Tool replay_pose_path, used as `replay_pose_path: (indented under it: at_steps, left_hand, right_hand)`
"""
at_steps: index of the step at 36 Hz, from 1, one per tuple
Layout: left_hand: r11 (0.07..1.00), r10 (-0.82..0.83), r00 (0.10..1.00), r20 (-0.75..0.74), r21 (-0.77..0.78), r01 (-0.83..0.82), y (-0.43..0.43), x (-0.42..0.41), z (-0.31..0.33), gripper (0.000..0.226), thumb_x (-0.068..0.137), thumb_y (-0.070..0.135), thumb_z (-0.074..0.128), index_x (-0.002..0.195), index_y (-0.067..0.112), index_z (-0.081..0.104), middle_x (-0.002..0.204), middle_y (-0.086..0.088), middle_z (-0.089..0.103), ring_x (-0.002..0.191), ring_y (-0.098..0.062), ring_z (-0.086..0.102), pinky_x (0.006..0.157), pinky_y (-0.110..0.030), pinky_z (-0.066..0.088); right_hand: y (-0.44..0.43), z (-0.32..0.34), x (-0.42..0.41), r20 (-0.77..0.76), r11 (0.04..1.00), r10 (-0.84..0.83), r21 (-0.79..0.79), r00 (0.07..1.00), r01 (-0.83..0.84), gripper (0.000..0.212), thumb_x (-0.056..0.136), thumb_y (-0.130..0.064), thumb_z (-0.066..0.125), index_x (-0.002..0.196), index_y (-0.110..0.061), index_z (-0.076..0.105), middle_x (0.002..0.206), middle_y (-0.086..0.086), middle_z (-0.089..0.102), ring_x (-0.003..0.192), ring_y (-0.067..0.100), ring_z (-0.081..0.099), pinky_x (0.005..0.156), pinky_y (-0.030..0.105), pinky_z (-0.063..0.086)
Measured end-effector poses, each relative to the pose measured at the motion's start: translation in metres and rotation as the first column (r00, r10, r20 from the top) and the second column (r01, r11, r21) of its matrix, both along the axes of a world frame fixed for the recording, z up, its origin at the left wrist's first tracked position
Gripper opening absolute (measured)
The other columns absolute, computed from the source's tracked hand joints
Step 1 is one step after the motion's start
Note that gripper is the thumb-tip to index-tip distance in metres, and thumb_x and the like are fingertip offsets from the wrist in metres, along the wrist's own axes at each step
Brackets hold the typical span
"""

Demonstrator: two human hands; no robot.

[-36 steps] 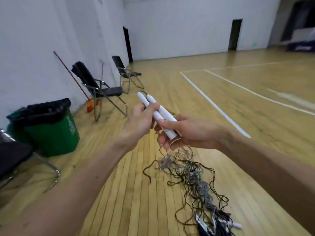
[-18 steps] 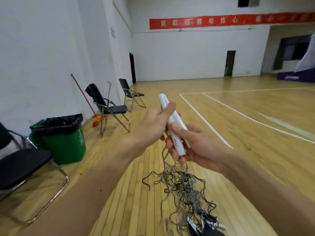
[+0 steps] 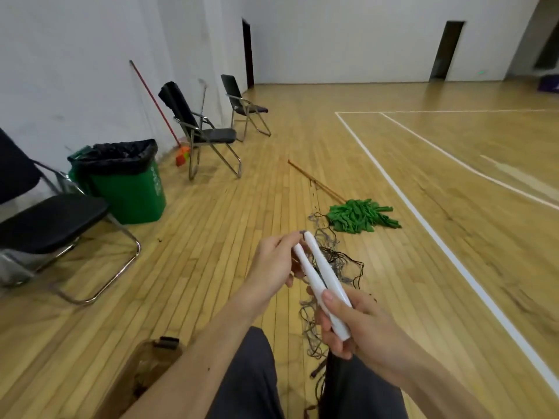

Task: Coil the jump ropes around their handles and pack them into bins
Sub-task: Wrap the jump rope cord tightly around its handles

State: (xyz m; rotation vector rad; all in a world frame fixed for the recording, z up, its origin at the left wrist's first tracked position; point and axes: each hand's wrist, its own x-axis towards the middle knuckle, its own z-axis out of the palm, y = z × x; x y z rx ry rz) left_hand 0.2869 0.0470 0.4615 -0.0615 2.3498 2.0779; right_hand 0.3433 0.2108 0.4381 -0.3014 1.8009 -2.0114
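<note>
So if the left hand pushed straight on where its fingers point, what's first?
The white handles: the left hand pinches their far tips. Past them, probably the rope tangle, depth unclear.

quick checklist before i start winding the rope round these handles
1. Handles paired: ok. The white handles meet at their lower ends; the tips splay slightly.
2. Firm anchor grip: ok. The right hand grips the lower ends.
3. Winding hand placed: ok. The left hand holds near the upper tips; whether it also pinches the cord, cannot tell.
4. Cord free to wind: not ok. The rope hangs in a tangle.
5. Cord clear of the green mop: cannot tell.
6. Bin close by: ok. A brown basket stands beside the left leg.
</note>
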Motion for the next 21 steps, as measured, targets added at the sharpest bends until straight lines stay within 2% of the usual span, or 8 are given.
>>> replay_pose_path:
  at_steps: [3, 5, 7, 9, 11, 14, 17, 21]
  left_hand:
    - [0.995, 0.088, 0.995, -0.039, -0.036, -0.090, 0.005, -0.001, -0.013, 0.028, 0.099, 0.033, 0.055, 0.096, 0.007, 0.065, 0.077, -0.007, 0.057, 0.065, -0.018, 0.056, 0.050, -0.027, 0.041]
    - [0.990, 0.132, 0.983, -0.128, -0.042, -0.138, 0.007, -0.002, -0.021, 0.013, 0.096, 0.032, 0.059, 0.102, 0.021, 0.056, 0.090, 0.000, 0.056, 0.075, -0.009, 0.055, 0.063, -0.025, 0.046]
    - [0.996, 0.087, 0.965, -0.248, 0.010, -0.087, 0.007, -0.004, -0.025, 0.016, 0.091, 0.029, 0.054, 0.108, 0.028, 0.054, 0.104, 0.004, 0.058, 0.089, 0.003, 0.056, 0.079, -0.017, 0.046]
    - [0.997, -0.032, 0.961, -0.275, 0.057, 0.050, 0.009, -0.005, -0.026, 0.026, 0.089, 0.029, 0.043, 0.105, 0.025, 0.063, 0.110, 0.001, 0.066, 0.105, -0.003, 0.060, 0.087, -0.017, 0.045]
    - [0.982, -0.136, 0.959, -0.251, 0.092, 0.163, 0.016, -0.007, -0.027, 0.037, 0.094, 0.034, 0.037, 0.087, 0.017, 0.069, 0.089, -0.006, 0.070, 0.088, -0.023, 0.065, 0.077, -0.031, 0.049]
    - [0.993, -0.086, 0.958, -0.273, 0.055, 0.105, 0.028, -0.014, -0.031, 0.037, 0.093, 0.035, 0.052, 0.062, 0.017, 0.054, 0.061, -0.003, 0.046, 0.057, -0.019, 0.043, 0.057, -0.031, 0.036]
    - [0.989, -0.150, 0.942, -0.300, -0.031, 0.147, 0.036, -0.022, -0.038, 0.040, 0.095, 0.024, 0.060, 0.060, 0.011, 0.047, 0.059, 0.001, 0.038, 0.056, -0.011, 0.036, 0.057, -0.023, 0.033]
    - [0.969, -0.245, 0.927, -0.285, -0.101, 0.226, 0.041, -0.029, -0.047, 0.039, 0.094, 0.026, 0.059, 0.060, 0.010, 0.048, 0.057, 0.003, 0.038, 0.054, -0.009, 0.035, 0.056, -0.023, 0.032]
  right_hand:
    - [0.002, -0.007, 0.002, 0.083, 0.998, 0.028, -0.057, 0.996, -0.024, 0.030, 0.099, -0.033, 0.055, 0.111, -0.006, 0.055, 0.070, 0.004, 0.051, 0.050, 0.014, 0.044, 0.046, 0.023, 0.031]
    - [0.005, -0.010, 0.002, 0.144, 0.994, 0.060, -0.101, 0.988, -0.046, 0.028, 0.097, -0.032, 0.056, 0.111, -0.007, 0.058, 0.070, 0.004, 0.049, 0.050, 0.014, 0.043, 0.044, 0.021, 0.031]
    - [0.010, -0.011, 0.002, 0.209, 0.987, 0.111, -0.141, 0.972, -0.083, 0.028, 0.099, -0.030, 0.055, 0.114, -0.008, 0.062, 0.070, 0.004, 0.048, 0.050, 0.014, 0.044, 0.044, 0.020, 0.034]
    - [0.016, -0.012, 0.000, 0.255, 0.972, 0.172, -0.200, 0.951, -0.122, 0.025, 0.102, -0.027, 0.055, 0.116, -0.007, 0.063, 0.071, 0.005, 0.049, 0.050, 0.014, 0.046, 0.043, 0.020, 0.036]
    - [0.021, -0.013, -0.002, 0.285, 0.958, 0.221, -0.243, 0.933, -0.153, 0.025, 0.102, -0.026, 0.055, 0.117, -0.008, 0.063, 0.072, 0.007, 0.050, 0.051, 0.015, 0.048, 0.043, 0.020, 0.038]
    - [0.027, -0.016, -0.007, 0.315, 0.939, 0.287, -0.281, 0.905, -0.200, 0.023, 0.099, -0.027, 0.059, 0.114, -0.012, 0.067, 0.074, 0.008, 0.050, 0.052, 0.016, 0.050, 0.044, 0.022, 0.041]
    - [0.032, -0.022, -0.013, 0.400, 0.924, 0.327, -0.327, 0.856, -0.200, 0.029, 0.092, -0.027, 0.065, 0.115, -0.011, 0.060, 0.073, 0.010, 0.052, 0.053, 0.019, 0.052, 0.046, 0.025, 0.043]
    - [0.034, -0.033, -0.019, 0.481, 0.933, 0.328, -0.301, 0.813, -0.198, 0.030, 0.090, -0.036, 0.065, 0.106, -0.011, 0.060, 0.068, 0.005, 0.053, 0.050, 0.014, 0.047, 0.047, 0.022, 0.036]
